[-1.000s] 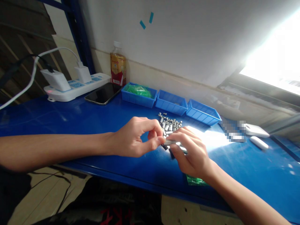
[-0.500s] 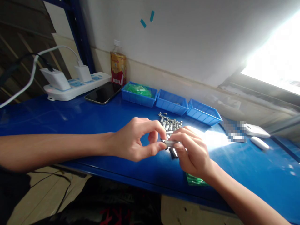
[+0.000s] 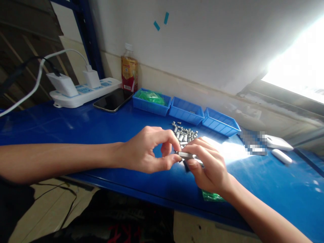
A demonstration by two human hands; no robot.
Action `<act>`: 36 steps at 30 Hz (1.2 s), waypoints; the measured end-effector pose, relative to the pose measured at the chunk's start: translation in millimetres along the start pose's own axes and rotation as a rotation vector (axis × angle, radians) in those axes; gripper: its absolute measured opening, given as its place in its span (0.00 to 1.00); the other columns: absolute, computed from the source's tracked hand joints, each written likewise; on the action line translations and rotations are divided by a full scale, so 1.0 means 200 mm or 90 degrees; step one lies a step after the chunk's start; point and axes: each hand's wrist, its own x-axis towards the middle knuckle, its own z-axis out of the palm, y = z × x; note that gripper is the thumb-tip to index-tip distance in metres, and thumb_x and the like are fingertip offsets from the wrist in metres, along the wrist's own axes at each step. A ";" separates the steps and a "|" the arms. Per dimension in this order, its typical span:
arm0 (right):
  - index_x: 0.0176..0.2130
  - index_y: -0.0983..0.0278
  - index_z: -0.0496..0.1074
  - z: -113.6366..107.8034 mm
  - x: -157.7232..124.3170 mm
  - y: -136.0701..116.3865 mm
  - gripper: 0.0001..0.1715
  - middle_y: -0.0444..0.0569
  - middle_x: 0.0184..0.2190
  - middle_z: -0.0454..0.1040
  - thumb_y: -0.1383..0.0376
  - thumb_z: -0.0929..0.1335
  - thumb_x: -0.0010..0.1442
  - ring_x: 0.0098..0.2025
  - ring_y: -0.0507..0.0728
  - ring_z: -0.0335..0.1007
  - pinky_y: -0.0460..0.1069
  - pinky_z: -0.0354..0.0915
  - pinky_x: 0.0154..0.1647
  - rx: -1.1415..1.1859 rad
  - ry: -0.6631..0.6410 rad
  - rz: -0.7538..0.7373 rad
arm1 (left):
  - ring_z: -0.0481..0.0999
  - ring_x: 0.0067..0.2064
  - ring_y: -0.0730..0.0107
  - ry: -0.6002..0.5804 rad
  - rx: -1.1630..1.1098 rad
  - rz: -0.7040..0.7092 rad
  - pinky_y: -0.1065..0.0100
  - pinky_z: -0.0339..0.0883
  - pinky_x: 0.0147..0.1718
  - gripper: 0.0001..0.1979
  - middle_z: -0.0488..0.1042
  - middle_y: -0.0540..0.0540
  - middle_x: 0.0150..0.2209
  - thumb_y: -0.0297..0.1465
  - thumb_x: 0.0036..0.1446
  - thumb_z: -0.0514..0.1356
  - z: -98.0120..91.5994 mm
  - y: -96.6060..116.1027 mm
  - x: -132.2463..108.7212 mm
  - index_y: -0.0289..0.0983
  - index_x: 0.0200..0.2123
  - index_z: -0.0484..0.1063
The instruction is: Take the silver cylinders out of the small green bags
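Note:
My left hand (image 3: 152,150) pinches one end of a silver hex standoff (image 3: 186,155) between thumb and forefinger. At the standoff's other end, my right hand (image 3: 209,165) is closed with its thumb and fingers around it. Another shiny metal edge shows by the right thumb, too small to make out. Just beyond the hands lies a loose pile of small metal screws and hex standoffs (image 3: 184,136) on the blue table (image 3: 113,125); the hands hide part of it. Green plastic bags (image 3: 212,196) lie under my right wrist.
Three blue bins stand behind the pile: the left bin (image 3: 152,107) with green bags, the middle bin (image 3: 186,114) and the right bin (image 3: 221,125). A phone (image 3: 113,100), power strip (image 3: 68,101) and bottle (image 3: 129,71) are back left. White objects (image 3: 280,156) lie at right.
The hands keep nearly the same places. My right fingers and thumb have shifted slightly on the standoff, and more of its length shows. The view has moved a little.

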 end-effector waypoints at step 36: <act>0.42 0.66 0.66 0.00 0.00 0.00 0.07 0.48 0.27 0.71 0.70 0.63 0.62 0.27 0.53 0.62 0.50 0.59 0.29 -0.027 -0.007 -0.001 | 0.73 0.26 0.77 -0.005 -0.002 -0.051 0.76 0.66 0.27 0.06 0.75 0.50 0.25 0.32 0.58 0.59 0.00 -0.01 -0.01 0.35 0.33 0.70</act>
